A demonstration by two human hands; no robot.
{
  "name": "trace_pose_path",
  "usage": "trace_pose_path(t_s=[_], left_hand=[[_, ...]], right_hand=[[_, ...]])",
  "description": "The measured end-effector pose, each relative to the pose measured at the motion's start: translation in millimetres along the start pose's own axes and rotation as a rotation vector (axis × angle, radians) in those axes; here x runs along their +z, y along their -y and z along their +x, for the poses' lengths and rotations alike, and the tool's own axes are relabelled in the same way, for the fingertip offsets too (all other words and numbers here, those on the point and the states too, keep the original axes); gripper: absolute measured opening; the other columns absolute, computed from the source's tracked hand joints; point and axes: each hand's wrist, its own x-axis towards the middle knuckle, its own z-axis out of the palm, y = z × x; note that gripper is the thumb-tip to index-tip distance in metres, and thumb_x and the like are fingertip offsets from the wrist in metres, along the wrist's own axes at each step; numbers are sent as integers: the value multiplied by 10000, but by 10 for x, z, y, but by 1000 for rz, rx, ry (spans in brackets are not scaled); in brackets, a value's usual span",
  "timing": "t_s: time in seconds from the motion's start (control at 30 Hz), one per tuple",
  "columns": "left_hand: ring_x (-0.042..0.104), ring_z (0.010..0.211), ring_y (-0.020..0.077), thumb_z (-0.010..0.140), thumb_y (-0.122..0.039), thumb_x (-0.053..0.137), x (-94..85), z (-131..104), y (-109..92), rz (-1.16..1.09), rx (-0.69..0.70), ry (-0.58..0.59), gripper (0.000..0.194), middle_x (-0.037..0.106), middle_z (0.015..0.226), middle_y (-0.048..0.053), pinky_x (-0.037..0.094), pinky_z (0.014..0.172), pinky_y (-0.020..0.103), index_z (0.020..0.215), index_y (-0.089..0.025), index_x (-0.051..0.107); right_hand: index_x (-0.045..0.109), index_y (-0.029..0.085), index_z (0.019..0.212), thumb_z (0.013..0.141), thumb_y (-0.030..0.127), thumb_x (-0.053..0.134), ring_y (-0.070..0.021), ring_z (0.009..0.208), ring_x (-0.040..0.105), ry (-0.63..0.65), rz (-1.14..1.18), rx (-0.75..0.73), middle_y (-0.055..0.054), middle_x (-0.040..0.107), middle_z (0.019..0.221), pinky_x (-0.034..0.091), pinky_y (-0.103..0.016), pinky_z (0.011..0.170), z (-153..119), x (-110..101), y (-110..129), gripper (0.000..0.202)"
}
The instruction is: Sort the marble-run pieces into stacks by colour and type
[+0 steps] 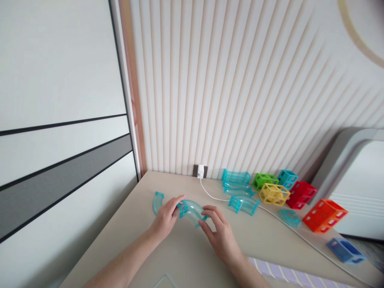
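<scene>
A curved, see-through teal track piece [193, 209] is held just over the table between both hands. My left hand [165, 218] is closed around its left end, where a ribbed connector shows beside the fingers. At the other end, the thumb and fingers of my right hand [220, 234] pinch the rim of the same piece. Another curved teal track piece [157, 203] shows to the left of my left hand, partly covered by it. Whether the two pieces are joined is hidden behind the left fingers.
More teal track pieces [237, 178] lie by the ribbed wall. Green [264, 181], yellow [274, 195], red [301, 195], orange [325, 216] and blue [346, 251] cube frames stand at right, near a teal ring [289, 218]. A white cable [277, 218] crosses the table from a charger [201, 171].
</scene>
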Motion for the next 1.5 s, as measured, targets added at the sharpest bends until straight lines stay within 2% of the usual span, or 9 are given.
trace_pose_path(t_s=[0.17,0.27,0.5,0.6,0.73,0.9,1.03,1.17,1.5], left_hand=[[730,1005,210,882,-94,461,35,-30,25,-36,-175,-43,376,762,1110,78,589,899,342,1188,-230,634],[732,945,215,852,-123,497,54,-40,33,-82,-280,-63,332,763,1077,82,598,840,346,1136,-225,637],[720,849,182,848,-122,520,92,-42,-14,-244,-376,-12,324,737,1023,74,592,749,304,1154,-213,574],[707,1046,204,893,-145,516,119,-58,-65,-370,-404,79,405,690,1220,115,592,876,345,1291,-218,513],[522,1370,248,914,-167,562,146,-93,-154,-541,-411,193,672,450,1545,151,469,1118,431,1528,-259,304],[544,1350,282,885,-277,680,160,-68,-222,-722,-451,233,926,434,1557,158,488,1105,489,1602,-297,94],[631,1254,286,897,-366,679,148,-11,-198,-714,-537,158,767,589,1417,165,518,1071,468,1542,-239,286],[635,1245,296,874,-378,704,112,11,-169,-630,-522,116,510,627,1377,163,537,1050,454,1317,-212,514],[698,1113,259,816,-350,746,62,51,-225,-559,-487,89,481,689,1250,140,580,969,421,1219,-215,522]], right_hand=[[594,271,1258,924,296,649,-243,1142,669,-42,-31,34,-93,644,1275,582,-359,957,11,9,13,339],[542,264,1333,884,278,683,-228,1047,697,-75,9,91,-93,647,1271,599,-346,908,-4,56,7,471],[579,249,1256,852,213,655,-183,850,699,-117,73,151,-45,706,1069,602,-303,802,-17,125,-15,413],[595,236,1226,852,205,632,-181,825,697,-176,60,160,-52,706,1076,602,-303,783,-3,122,-39,378],[595,228,1223,880,221,623,-187,829,691,-224,26,175,-68,697,1093,602,-312,778,10,103,-71,344],[588,240,1234,908,215,610,-221,963,690,-205,-6,125,-85,676,1136,586,-358,882,27,56,-47,327],[587,255,1240,910,212,609,-228,1018,691,-164,-13,84,-87,675,1162,586,-354,898,29,56,-22,333],[578,258,1269,901,251,639,-231,1005,706,-161,-23,107,-82,686,1171,600,-356,881,7,90,-51,372],[506,266,1431,907,293,671,-257,1158,691,-127,-19,175,-91,695,1302,576,-404,978,-12,71,-105,549]])
